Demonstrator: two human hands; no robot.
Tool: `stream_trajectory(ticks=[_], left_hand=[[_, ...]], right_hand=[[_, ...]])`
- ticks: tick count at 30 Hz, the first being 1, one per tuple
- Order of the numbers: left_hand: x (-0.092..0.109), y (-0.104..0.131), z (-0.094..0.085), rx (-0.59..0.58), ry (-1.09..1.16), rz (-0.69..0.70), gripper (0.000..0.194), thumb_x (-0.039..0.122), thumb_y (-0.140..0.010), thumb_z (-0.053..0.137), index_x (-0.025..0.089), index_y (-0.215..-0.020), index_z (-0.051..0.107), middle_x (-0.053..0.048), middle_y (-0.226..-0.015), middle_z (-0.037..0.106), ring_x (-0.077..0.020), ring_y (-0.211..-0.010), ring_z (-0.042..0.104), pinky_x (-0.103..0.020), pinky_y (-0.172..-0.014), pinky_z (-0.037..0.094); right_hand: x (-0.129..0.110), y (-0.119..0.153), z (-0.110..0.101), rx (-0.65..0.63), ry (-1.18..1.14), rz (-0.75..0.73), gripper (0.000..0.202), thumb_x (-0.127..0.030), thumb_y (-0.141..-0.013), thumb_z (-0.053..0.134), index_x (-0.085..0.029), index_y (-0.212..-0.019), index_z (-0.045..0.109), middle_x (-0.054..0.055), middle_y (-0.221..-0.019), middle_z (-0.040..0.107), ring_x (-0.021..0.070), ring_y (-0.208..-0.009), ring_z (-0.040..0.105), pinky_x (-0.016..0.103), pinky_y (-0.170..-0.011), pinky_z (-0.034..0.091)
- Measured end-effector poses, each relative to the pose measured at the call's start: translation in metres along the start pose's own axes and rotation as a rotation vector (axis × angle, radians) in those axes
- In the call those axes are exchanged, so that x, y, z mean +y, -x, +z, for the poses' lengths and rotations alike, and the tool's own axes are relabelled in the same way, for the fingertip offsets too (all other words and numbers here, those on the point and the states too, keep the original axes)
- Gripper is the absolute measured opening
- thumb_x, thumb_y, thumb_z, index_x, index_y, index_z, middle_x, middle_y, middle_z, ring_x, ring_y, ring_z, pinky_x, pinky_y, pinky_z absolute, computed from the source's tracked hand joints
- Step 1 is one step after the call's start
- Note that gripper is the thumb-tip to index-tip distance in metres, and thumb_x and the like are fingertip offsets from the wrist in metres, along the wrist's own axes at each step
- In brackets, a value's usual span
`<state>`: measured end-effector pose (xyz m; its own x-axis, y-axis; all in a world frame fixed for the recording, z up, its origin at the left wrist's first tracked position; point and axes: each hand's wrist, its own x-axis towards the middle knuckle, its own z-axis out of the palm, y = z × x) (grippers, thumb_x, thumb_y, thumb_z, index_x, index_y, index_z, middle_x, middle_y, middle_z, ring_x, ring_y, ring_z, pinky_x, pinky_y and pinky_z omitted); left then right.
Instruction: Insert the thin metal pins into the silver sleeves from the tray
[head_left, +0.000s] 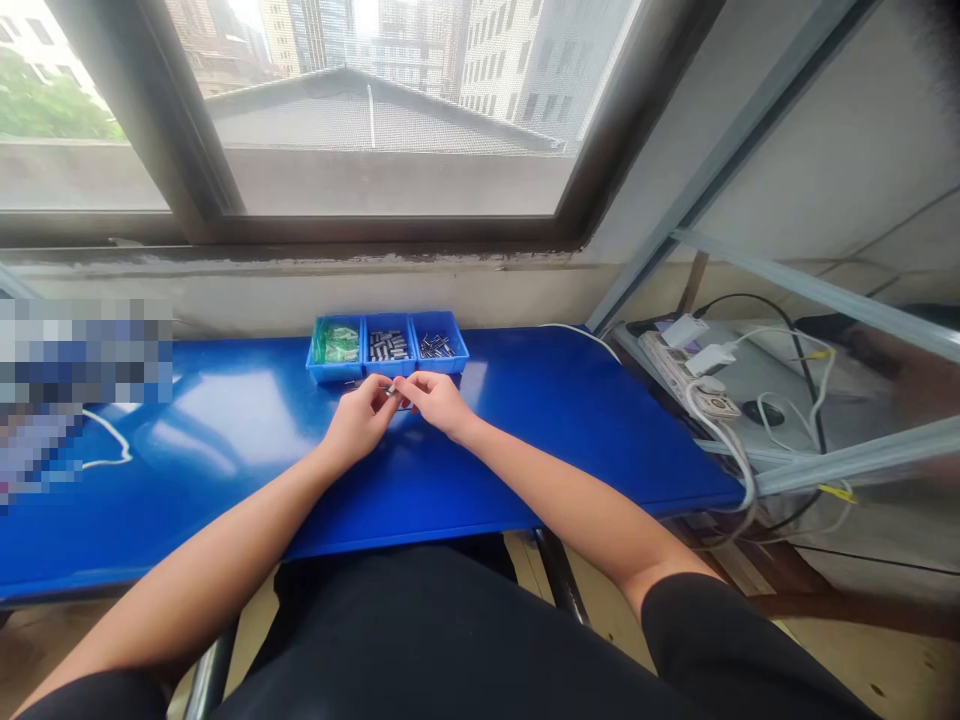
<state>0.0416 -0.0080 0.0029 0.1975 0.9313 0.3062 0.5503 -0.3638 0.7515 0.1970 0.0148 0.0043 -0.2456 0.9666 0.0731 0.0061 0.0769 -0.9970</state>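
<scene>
Over the blue table, my left hand (pixel 358 418) and my right hand (pixel 442 402) meet fingertip to fingertip. Between them is a small silvery metal piece (pixel 391 389), mostly covered by the fingers. Thumb and fingers of my left hand are closed on it, and my right thumb and forefinger pinch at its right end. Just beyond the hands are three joined blue bins. The left bin (pixel 334 374) has a green bag with pale pieces (pixel 341 343) in it. Short grey metal cylinders (pixel 388 346) fill the middle one. Thin metal pins (pixel 436 347) lie in the right one.
The blue table (pixel 525 440) runs along a wall under a window. At right, a metal frame (pixel 855 455) borders a shelf with a power strip (pixel 679 370) and loose cables. A white cable (pixel 109 435) lies on the left, beside a blurred-out area.
</scene>
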Motion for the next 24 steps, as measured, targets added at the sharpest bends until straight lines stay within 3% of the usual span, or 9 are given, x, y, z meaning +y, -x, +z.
stream_trajectory(ticks=[8, 16, 24], left_hand=[[0.0022, 0.0007, -0.0025, -0.026, -0.026, 0.018, 0.032, 0.045, -0.091, 0.046, 0.019, -0.097, 0.062, 0.002, -0.063, 0.061, -0.0116, -0.054, 0.053, -0.022, -0.056, 0.040], [0.0008, -0.0002, -0.0042, -0.020, -0.110, 0.026, 0.040, 0.048, -0.093, 0.039, 0.018, -0.076, 0.061, 0.001, -0.060, 0.058, -0.0124, -0.055, 0.051, -0.023, -0.055, 0.037], [0.0008, -0.0001, -0.0015, 0.028, -0.031, -0.020, 0.030, 0.044, -0.089, 0.050, 0.020, -0.107, 0.056, 0.003, -0.060, 0.058, -0.0130, -0.055, 0.054, -0.023, -0.056, 0.040]], right_hand=[[0.0074, -0.0045, -0.0004, 0.021, -0.141, 0.023, 0.037, -0.049, -0.067, 0.073, -0.017, -0.080, 0.059, 0.000, -0.067, 0.064, 0.0115, -0.060, 0.057, 0.024, -0.054, 0.044], [0.0069, -0.0046, 0.0005, -0.013, -0.231, 0.004, 0.031, -0.044, -0.066, 0.073, -0.015, -0.077, 0.065, -0.002, -0.062, 0.061, 0.0091, -0.054, 0.052, 0.025, -0.055, 0.043], [0.0076, -0.0062, 0.0009, 0.078, -0.301, 0.049, 0.035, -0.046, -0.062, 0.076, -0.015, -0.074, 0.064, -0.002, -0.060, 0.060, 0.0096, -0.055, 0.052, 0.026, -0.055, 0.043]])
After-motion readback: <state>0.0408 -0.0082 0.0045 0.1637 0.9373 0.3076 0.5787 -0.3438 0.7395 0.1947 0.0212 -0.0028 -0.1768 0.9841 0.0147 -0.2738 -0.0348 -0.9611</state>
